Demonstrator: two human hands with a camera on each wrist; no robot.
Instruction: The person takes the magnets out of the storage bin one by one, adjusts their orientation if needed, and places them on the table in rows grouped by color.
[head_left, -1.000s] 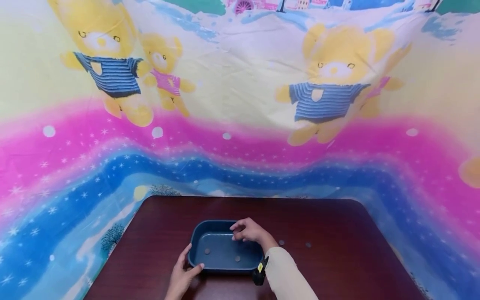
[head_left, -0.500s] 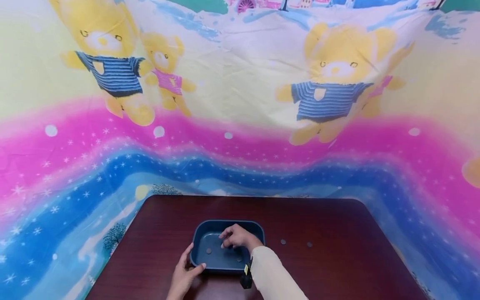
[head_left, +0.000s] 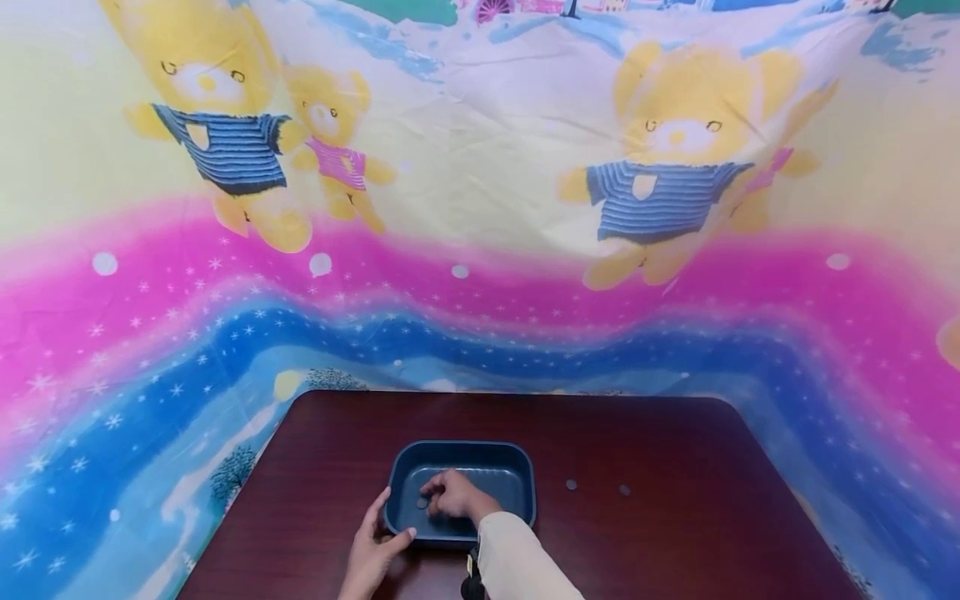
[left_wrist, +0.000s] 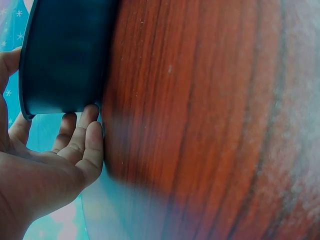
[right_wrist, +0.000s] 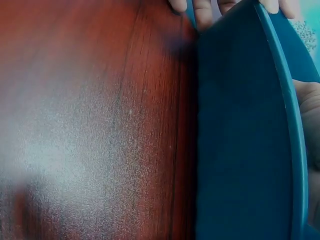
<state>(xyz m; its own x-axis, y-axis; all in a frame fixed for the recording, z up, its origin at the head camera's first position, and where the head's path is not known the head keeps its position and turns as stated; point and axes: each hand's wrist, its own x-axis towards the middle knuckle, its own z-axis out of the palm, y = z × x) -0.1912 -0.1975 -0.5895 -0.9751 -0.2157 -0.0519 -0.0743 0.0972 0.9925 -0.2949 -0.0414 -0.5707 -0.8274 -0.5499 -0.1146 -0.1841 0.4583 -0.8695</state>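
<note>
A deep dark teal rectangular tray (head_left: 517, 450) stands on the table. My left hand (head_left: 370, 554) holds its near left corner, the thumb on the front rim and the fingers along the left side; the left wrist view shows those fingers against the outer wall. My right hand (head_left: 456, 496) is inside the tray, palm down, index finger and thumb apart at a small round coin (head_left: 422, 502) on the tray floor. Whether the fingertips touch the coin cannot be made out. In the right wrist view the tray wall hides most of this hand.
Two more coins lie on the dark red-brown table (head_left: 675, 542) right of the tray, a nearer coin (head_left: 572, 484) and a farther coin (head_left: 624, 490). A bear-printed cloth (head_left: 480, 208) hangs behind the table. A black wrist camera (head_left: 472, 583) hangs below the right sleeve.
My right hand has moved left and nearer inside the tray, from its back right side to the coin at left. A second coin in the tray is now hidden. My left hand keeps its hold.
</note>
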